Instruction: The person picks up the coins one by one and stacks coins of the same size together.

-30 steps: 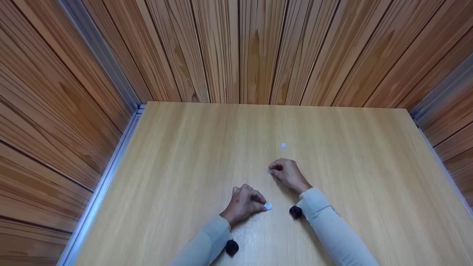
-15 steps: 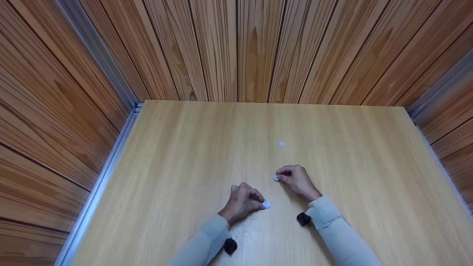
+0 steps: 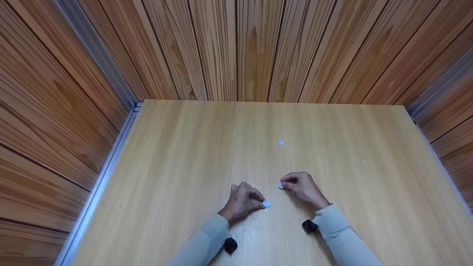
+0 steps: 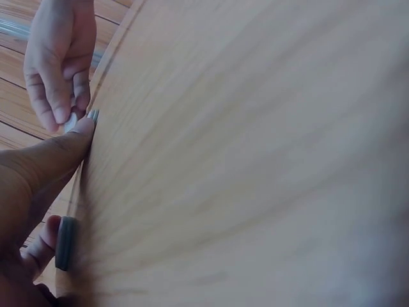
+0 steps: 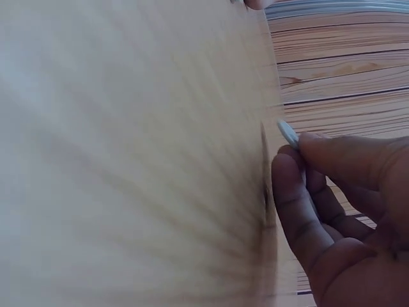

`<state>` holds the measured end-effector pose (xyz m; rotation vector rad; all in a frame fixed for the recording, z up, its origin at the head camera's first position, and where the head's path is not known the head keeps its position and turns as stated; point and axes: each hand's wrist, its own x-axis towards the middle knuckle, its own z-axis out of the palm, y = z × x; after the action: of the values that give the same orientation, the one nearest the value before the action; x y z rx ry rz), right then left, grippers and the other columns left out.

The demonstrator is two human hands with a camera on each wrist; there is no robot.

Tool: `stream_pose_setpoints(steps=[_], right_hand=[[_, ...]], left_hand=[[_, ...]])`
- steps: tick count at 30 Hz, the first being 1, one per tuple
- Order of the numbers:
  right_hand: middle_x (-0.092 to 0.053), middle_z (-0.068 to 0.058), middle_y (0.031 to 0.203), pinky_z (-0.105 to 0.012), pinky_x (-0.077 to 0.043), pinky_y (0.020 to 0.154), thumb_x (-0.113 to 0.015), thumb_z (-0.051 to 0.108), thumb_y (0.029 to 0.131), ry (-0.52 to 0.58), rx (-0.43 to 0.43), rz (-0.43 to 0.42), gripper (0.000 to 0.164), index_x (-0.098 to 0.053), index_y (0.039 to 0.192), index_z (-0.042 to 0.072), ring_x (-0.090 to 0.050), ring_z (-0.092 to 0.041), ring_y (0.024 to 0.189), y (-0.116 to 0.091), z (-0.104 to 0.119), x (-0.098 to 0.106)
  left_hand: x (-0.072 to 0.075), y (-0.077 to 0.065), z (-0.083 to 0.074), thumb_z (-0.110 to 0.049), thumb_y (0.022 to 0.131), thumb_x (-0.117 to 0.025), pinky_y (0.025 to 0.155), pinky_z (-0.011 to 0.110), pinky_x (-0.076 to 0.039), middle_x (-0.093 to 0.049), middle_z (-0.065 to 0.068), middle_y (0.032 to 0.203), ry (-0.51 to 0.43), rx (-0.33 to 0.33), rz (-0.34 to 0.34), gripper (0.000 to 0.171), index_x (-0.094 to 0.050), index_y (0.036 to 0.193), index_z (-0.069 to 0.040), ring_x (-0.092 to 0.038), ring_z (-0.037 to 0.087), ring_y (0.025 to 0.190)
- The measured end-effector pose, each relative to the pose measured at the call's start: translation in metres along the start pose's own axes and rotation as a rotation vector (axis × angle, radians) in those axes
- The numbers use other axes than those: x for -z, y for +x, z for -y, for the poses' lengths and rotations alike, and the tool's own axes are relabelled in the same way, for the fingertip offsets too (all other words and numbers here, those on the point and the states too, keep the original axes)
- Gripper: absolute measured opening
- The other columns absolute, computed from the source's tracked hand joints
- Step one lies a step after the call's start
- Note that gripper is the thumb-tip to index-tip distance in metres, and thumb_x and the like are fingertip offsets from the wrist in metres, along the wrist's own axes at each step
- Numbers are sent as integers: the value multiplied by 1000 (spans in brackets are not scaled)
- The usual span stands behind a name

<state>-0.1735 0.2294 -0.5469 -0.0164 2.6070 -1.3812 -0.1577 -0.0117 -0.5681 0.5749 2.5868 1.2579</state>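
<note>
Near the middle of the tabletop, my left hand (image 3: 242, 201) pinches a small white disc (image 3: 266, 204) between thumb and fingers, close over the wood. In the left wrist view, thin stacked edges (image 4: 94, 116) show at the thumb tip, and a dark greenish disc-like piece (image 4: 65, 243), seen edge-on, lies against another finger. My right hand (image 3: 303, 187), farther forward and to the right, pinches a second white disc (image 5: 287, 133) between thumb and forefinger, tilted and raised from the table. A third white disc (image 3: 281, 142) lies flat beyond both hands.
The light wood table (image 3: 184, 147) meets plank-patterned walls (image 3: 221, 48) at the back and sides. A metal rail (image 3: 99, 184) runs along its left edge. Black blocks (image 3: 230, 245) sit at both sleeve cuffs.
My right hand has drawn back toward me and to the right, carrying its white disc away from the disc lying on the table. The left hand has stayed nearly still.
</note>
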Motion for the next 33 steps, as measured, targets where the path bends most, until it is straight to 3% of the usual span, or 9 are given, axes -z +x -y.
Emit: stream_pose_setpoints(steps=[8,15,33], right_hand=[[-69,-3,87,-24,-45,59,-71,2,90,8,7,65,6,-76,94,3,-57,-15,72,-13,-4,4],[-72,-4,90,-24,-48,69,-73,1,88,-27,51,87,6,-77,92,4,-61,-15,81,-24,-6,5],[-72,-2,90,-27,-50,72,-73,2,88,-57,110,136,6,-77,90,6,-63,-18,84,-41,-8,7]], left_hand=[[-1,-1,1,-28,76,-87,83,38,-25,-63,-24,80,-6,11,3,13,-80,86,-26,-47,2,82],[0,-2,2,-29,75,-88,82,37,-25,-61,-21,82,-2,10,11,13,-80,85,-26,-46,3,83],[0,0,0,-27,75,-88,83,38,-25,-61,-21,84,-9,6,12,13,-80,85,-25,-47,2,83]])
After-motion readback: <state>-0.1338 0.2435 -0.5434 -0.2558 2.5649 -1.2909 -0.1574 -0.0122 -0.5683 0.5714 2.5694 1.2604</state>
